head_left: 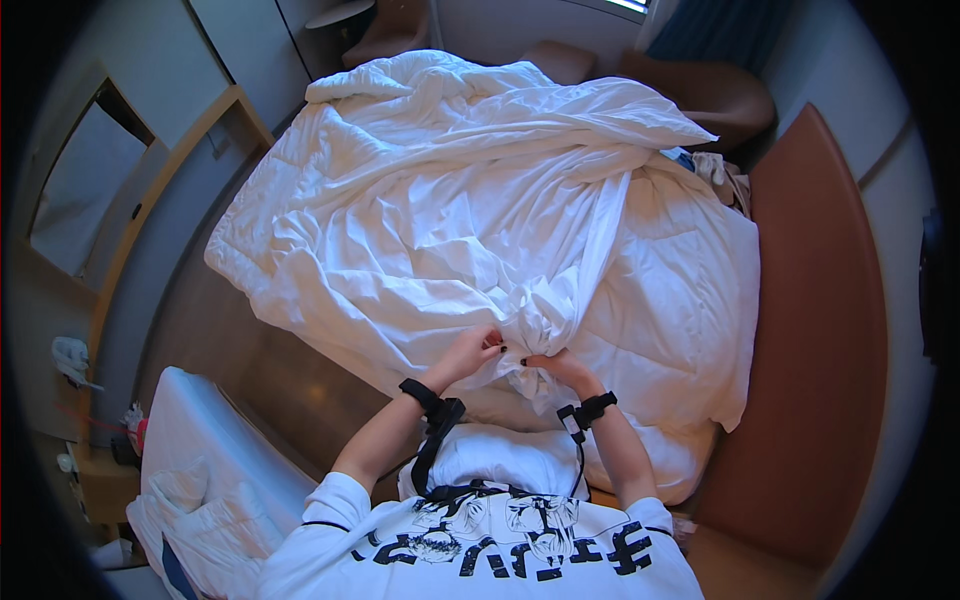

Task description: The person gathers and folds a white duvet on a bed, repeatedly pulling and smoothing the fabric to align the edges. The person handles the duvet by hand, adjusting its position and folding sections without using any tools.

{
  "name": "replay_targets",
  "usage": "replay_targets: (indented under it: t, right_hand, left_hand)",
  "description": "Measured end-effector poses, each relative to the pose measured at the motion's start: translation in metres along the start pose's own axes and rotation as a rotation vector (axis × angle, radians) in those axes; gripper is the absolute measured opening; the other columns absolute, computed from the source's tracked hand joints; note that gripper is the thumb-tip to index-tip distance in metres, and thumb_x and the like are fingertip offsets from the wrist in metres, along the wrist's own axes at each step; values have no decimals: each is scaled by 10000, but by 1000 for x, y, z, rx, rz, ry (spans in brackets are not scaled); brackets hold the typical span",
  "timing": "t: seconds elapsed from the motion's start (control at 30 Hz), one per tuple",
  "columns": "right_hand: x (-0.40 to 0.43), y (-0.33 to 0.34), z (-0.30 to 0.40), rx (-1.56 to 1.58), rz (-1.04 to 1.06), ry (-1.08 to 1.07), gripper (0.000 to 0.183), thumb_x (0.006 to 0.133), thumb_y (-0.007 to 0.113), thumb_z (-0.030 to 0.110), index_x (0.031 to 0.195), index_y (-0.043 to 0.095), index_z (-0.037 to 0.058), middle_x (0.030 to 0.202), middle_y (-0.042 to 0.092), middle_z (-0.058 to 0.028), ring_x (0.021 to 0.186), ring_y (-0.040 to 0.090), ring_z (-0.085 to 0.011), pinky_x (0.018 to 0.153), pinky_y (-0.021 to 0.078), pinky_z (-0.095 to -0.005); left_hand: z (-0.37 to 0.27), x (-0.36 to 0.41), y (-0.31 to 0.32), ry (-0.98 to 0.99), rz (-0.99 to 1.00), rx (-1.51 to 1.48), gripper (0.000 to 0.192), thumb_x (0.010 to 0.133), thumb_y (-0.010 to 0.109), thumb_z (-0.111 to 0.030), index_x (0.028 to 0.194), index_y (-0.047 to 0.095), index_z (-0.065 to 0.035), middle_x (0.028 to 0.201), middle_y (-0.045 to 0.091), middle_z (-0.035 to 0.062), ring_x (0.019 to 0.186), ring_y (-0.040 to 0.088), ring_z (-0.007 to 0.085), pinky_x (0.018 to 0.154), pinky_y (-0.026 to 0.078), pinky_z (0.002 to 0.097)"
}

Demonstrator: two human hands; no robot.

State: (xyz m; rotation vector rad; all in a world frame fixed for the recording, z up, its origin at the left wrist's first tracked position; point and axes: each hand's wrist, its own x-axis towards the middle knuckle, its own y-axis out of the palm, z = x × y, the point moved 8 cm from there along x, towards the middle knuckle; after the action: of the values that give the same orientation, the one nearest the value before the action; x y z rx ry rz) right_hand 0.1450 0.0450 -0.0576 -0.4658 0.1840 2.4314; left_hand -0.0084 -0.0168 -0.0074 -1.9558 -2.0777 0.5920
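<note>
A rumpled white duvet (675, 300) lies across the bed, with a loose white cover (420, 217) bunched and twisted over it. At the near edge of the bed, my right hand (562, 367) grips a gathered bundle of the white fabric. Just left of that bundle my left hand (480, 349) has curled fingers near a fold; whether they pinch the cloth is unclear. Both wrists wear black straps with small devices and cables. A white pillow or folded bedding (502, 454) is right against my front.
The brown headboard (817, 337) stands at the right. A second bed (202, 435) with crumpled white bedding is at the lower left. Wooden floor (300, 390) shows between the beds. Brown chairs (705, 97) and a round table (341, 15) stand beyond. Clothes (720, 176) lie by the headboard.
</note>
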Motion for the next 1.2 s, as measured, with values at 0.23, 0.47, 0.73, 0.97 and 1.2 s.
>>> replay_targets:
  t: [0.23,0.47,0.73,0.97,1.2]
  right_hand:
    - [-4,-6,1,72,-63,-40,463,675,728,106,1091,572,-22,1020,616,-83,891,568,-177,783,457,-284]
    - [-8,5,11,244,-12,-93,463,697,670,46,1138,538,-5,1049,592,-68,922,559,-162,801,463,-284]
    - [-2,-1,-2,104,-51,-38,373,688,654,88,1044,599,-10,982,615,-67,884,568,-166,769,462,-279]
    - [-3,1,-11,181,-19,59,378,672,675,76,1034,607,-12,983,618,-67,860,576,-166,756,466,-283]
    - [-9,5,-22,392,15,82,438,690,683,33,1111,563,7,1028,600,-65,908,575,-172,786,469,-288]
  left_hand:
    - [-19,-2,2,46,11,7,288,763,684,-153,961,566,20,855,615,133,770,608,228,707,490,321]
    - [-9,-3,10,27,10,-18,313,715,713,-168,908,555,21,822,597,135,753,587,243,698,480,330]
    - [-2,-5,17,6,131,-35,324,713,718,-163,926,554,18,825,603,118,754,587,208,694,483,315]
    - [7,-4,28,-29,222,-45,353,736,714,-157,997,552,18,882,611,111,817,590,192,754,485,302]
    - [4,-16,33,-79,113,-126,403,726,723,-182,1036,549,8,945,606,128,864,596,220,786,481,335]
